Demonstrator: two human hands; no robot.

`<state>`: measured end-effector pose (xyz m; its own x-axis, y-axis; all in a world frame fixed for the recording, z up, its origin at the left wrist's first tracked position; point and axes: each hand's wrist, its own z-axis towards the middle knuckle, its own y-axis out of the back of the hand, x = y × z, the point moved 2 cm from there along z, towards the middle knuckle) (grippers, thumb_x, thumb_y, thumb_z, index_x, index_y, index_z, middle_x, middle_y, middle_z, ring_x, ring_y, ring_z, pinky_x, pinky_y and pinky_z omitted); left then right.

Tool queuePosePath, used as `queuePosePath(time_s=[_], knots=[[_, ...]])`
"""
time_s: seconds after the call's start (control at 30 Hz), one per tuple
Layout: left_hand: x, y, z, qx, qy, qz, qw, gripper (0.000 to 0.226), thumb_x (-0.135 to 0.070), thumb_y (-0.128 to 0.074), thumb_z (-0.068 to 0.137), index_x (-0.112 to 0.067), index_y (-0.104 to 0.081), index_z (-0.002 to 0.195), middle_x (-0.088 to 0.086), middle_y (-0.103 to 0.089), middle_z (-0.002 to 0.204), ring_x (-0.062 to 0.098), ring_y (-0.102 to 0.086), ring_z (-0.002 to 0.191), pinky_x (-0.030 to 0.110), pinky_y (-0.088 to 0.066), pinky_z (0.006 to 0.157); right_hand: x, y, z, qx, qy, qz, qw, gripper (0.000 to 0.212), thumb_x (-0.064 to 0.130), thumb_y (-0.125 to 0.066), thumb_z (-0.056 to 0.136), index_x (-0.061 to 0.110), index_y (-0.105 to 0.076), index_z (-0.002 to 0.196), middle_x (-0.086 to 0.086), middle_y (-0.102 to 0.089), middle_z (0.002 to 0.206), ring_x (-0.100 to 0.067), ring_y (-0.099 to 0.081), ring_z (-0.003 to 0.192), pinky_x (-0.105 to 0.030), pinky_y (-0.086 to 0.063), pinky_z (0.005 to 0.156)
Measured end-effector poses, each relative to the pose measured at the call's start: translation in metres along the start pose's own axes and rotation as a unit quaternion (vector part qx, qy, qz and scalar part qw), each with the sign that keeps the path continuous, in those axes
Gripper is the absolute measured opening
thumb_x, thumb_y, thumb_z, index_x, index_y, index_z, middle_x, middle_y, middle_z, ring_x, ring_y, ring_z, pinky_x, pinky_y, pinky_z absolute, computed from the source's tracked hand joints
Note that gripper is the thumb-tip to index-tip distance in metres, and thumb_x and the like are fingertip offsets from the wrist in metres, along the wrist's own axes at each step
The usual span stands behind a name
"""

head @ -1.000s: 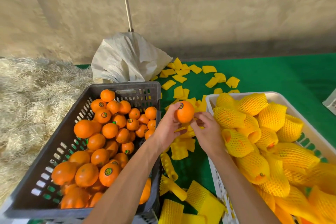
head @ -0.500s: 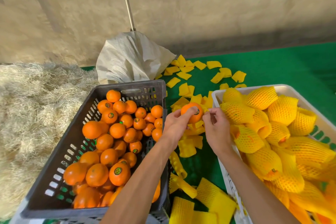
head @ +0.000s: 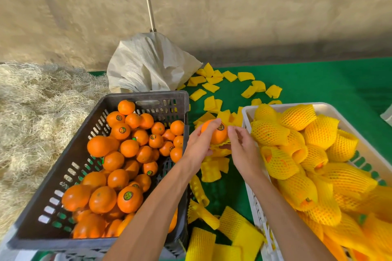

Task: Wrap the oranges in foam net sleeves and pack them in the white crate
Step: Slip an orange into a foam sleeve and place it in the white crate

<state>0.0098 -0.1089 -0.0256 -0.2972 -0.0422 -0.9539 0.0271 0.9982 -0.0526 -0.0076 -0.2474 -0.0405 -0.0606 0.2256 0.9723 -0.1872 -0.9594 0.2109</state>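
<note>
Fingers point(head: 215, 123) around stickered orange point(head: 214, 132), label unreadable

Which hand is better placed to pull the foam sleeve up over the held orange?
Probably the right hand: its fingers are free beside the foam sleeve, while the left hand holds the orange.

oranges point(head: 118, 167) in left crate point(head: 63, 167), wrapped oranges point(head: 307, 154) right

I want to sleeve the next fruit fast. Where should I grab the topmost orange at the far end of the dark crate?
Take the orange from above, fingers around its sides. It sits highest on the pile, its top free; the crate wall stands close behind it.
</note>
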Motion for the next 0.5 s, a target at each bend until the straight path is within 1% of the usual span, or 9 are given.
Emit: queuePosePath(time_s=[0.03,0.1,0.13,0.17,0.27,0.33,0.4,0.47,0.5], knots=[[0.001,0.000,0.000,0.001,0.010,0.001,1.000,0.073,-0.082,-0.068,0.071,-0.033,-0.066,0.125,-0.001,-0.067,0.109,0.017,-0.061,0.093,0.031,-0.048,0.070,-0.002,0.001,0.002,0.017,0.000,-0.002,1.000,0.033,0.045,-0.047,0.106,0.025,-0.063,0.127,0.006,-0.068,0.119,-0.005,-0.063,0.107,-0.014,-0.054,0.082],[0.001,-0.001,-0.001,0.005,0.030,0.008,0.999,0.085,-0.087,-0.065,0.068,-0.030,-0.063,0.131,0.005,-0.065,0.121,0.022,-0.059,0.101,0.035,-0.048,0.076,-0.008,0.003,0.008,0.048,0.001,-0.004,0.999,0.030,0.032,-0.053,0.106,0.023,-0.064,0.133,0.005,-0.070,0.123,-0.011,-0.064,0.115,-0.034,-0.056,0.098],[0.000,-0.001,-0.002,0.008,0.035,0.014,0.999,0.087,-0.087,-0.064,0.067,-0.029,-0.062,0.131,0.007,-0.063,0.123,0.024,-0.058,0.102,0.036,-0.047,0.077,-0.011,0.004,0.010,0.062,-0.001,-0.001,0.998,0.031,0.027,-0.057,0.105,0.022,-0.064,0.134,0.005,-0.070,0.124,-0.012,-0.065,0.116,-0.039,-0.055,0.102],[0.000,-0.001,-0.002,0.012,0.034,0.020,0.999,0.083,-0.085,-0.062,0.067,-0.030,-0.062,0.129,0.008,-0.062,0.122,0.024,-0.057,0.099,0.036,-0.047,0.076,-0.014,0.004,0.012,0.076,-0.005,0.002,0.997,0.033,0.023,-0.061,0.103,0.022,-0.064,0.135,0.005,-0.071,0.124,-0.012,-0.065,0.117,-0.041,-0.055,0.103],[0.000,-0.002,-0.001,0.028,0.025,0.043,0.998,0.058,-0.074,-0.056,0.071,-0.034,-0.062,0.113,0.002,-0.056,0.112,0.021,-0.052,0.092,0.033,-0.047,0.070,-0.021,0.006,0.016,0.105,-0.009,0.007,0.994,0.035,0.017,-0.069,0.097,0.022,-0.066,0.131,0.008,-0.073,0.119,-0.008,-0.067,0.113,-0.040,-0.055,0.102],[0.002,-0.001,0.000,0.037,0.025,0.047,0.998,0.055,-0.068,-0.058,0.072,-0.033,-0.062,0.113,0.000,-0.053,0.108,0.019,-0.050,0.088,0.030,-0.045,0.065,-0.026,0.006,0.019,0.103,-0.006,0.003,0.995,0.029,0.018,-0.068,0.098,0.022,-0.070,0.126,0.008,-0.075,0.116,-0.009,-0.069,0.110,-0.038,-0.057,0.098],[0.002,-0.001,0.001,0.053,0.018,0.033,0.998,0.053,-0.067,-0.063,0.071,-0.033,-0.063,0.112,0.001,-0.050,0.098,0.017,-0.048,0.078,0.027,-0.041,0.058,-0.030,0.007,0.020,0.081,-0.013,0.017,0.996,0.018,0.022,-0.063,0.102,0.027,-0.073,0.116,0.006,-0.076,0.110,-0.011,-0.071,0.105,-0.033,-0.060,0.090],[0.002,-0.004,0.000,0.084,0.007,0.014,0.996,0.049,-0.066,-0.067,0.069,-0.038,-0.066,0.109,0.001,-0.050,0.091,0.014,-0.046,0.064,0.025,-0.038,0.052,-0.029,0.007,0.020,0.055,-0.037,0.050,0.997,0.020,0.026,-0.056,0.106,0.032,-0.074,0.103,0.008,-0.077,0.100,-0.014,-0.072,0.099,-0.026,-0.061,0.078],[0.001,-0.005,-0.001,0.093,0.001,0.021,0.995,0.047,-0.065,-0.068,0.070,-0.043,-0.068,0.111,0.002,-0.053,0.094,0.014,-0.047,0.064,0.025,-0.038,0.051,-0.029,0.007,0.020,0.044,-0.050,0.055,0.996,0.023,0.029,-0.052,0.107,0.031,-0.073,0.099,0.009,-0.076,0.095,-0.016,-0.072,0.097,-0.025,-0.061,0.076]])
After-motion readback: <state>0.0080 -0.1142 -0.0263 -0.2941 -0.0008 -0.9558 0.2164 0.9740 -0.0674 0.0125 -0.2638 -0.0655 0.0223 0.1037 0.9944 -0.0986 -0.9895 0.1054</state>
